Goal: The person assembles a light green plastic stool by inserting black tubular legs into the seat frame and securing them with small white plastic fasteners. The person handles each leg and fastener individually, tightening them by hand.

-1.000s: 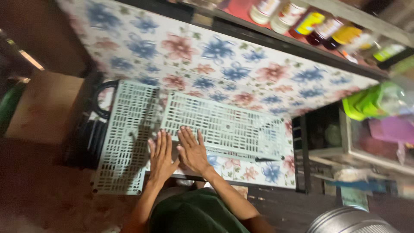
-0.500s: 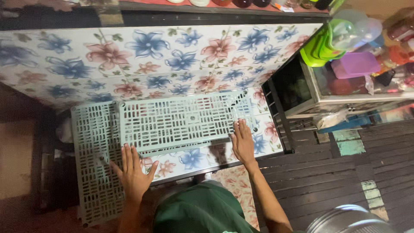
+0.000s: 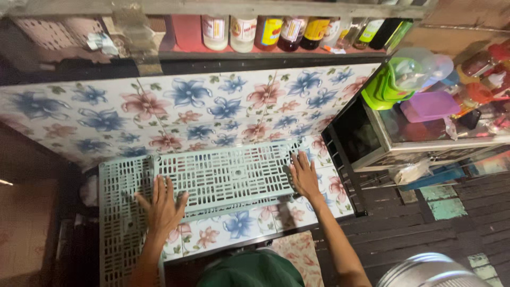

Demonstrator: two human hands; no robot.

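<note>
A pale green slotted plastic panel (image 3: 228,178) lies flat on a floral-patterned surface (image 3: 159,114). A second, similar slotted panel (image 3: 119,223) lies lengthwise at its left end. My left hand (image 3: 161,207) rests palm down, fingers spread, on the left part of the flat panel where the two panels meet. My right hand (image 3: 304,176) presses flat on the panel's right end. Neither hand grips anything.
A shelf with several bottles (image 3: 276,32) runs along the top. A glass cabinet (image 3: 425,138) at the right holds a green blender (image 3: 398,79) and a purple container (image 3: 429,105). Dark wooden floor boards (image 3: 419,223) and a metal pot (image 3: 430,273) are at lower right.
The view has swung and levelled. My hands, close together at the panel's near edge a second ago, have spread apart to its left and right ends.
</note>
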